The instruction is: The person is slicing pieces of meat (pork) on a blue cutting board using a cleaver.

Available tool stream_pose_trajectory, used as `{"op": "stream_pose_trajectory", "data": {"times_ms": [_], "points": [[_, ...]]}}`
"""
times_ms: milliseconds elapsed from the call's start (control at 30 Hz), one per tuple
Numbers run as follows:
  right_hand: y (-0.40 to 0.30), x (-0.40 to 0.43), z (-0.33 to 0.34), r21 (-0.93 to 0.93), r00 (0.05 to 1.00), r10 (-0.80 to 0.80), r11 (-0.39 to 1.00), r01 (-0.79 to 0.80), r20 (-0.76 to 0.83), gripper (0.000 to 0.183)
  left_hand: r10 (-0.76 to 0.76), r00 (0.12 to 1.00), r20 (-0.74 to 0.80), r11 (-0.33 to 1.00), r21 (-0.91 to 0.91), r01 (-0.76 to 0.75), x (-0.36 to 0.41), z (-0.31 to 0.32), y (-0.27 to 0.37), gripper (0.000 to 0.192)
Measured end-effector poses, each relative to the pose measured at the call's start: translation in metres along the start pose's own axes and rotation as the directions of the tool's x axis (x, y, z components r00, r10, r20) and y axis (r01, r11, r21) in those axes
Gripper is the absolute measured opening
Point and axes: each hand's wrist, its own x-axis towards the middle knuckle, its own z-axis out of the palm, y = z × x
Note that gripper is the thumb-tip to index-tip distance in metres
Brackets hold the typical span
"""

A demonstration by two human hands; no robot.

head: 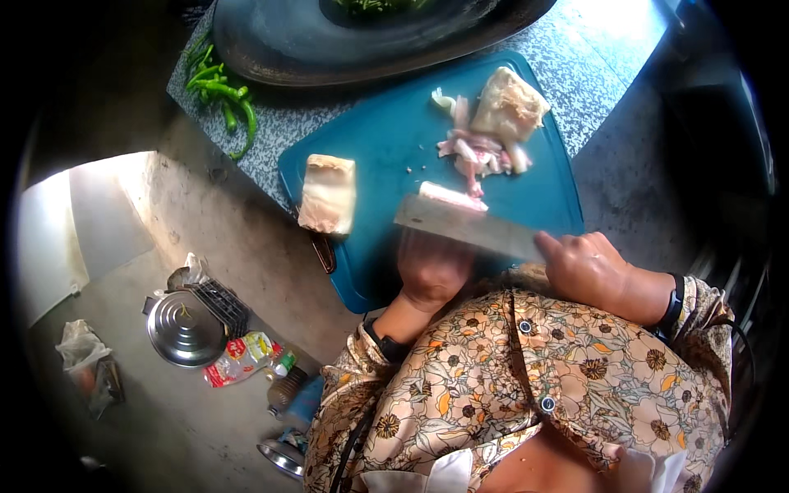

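My right hand (579, 262) grips the handle of a broad cleaver (468, 228), its blade lying across the near part of a blue cutting board (382, 142). Just beyond the blade shows a pale strip of fatty meat (453, 196). My left hand (434, 268) is blurred, with its fingers behind the blade; what they touch is hidden. Sliced pieces of pink and white meat (484, 154) lie heaped farther up the board, against a larger pale chunk of meat (511, 105). Another block of fatty meat (328, 194) rests at the board's left edge.
A large dark wok (382, 58) with chopped greens stands beyond the board on the speckled countertop (265, 129). Green chili peppers (225, 92) lie at the counter's left corner. Below left are a metal lid (187, 330), a plastic package (240, 360) and bottles.
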Motion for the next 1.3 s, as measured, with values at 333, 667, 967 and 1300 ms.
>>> {"op": "stream_pose_trajectory", "data": {"times_ms": [333,667,967,1300], "points": [[-0.004,0.03,-0.006,0.008,1.0,-0.001,1.0,0.001,-0.005,0.024,-0.002,0.998,-0.067,0.999,0.054,0.006,0.006,0.018,-0.003,0.032],[-0.014,0.039,-0.017,0.014,0.996,0.033,0.999,-0.035,0.088,0.026,-0.042,0.997,-0.06,0.999,-0.004,0.042,0.005,0.017,-0.003,0.03],[-0.013,0.026,-0.006,0.024,0.989,0.106,0.994,-0.109,0.107,0.024,0.013,0.998,-0.065,1.0,-0.013,-0.014,0.01,0.011,-0.002,0.026],[-0.02,0.04,-0.003,-0.021,0.999,0.041,0.999,-0.041,0.004,0.029,-0.028,0.994,-0.108,0.999,-0.046,0.023,0.002,0.02,-0.008,0.019]]}}
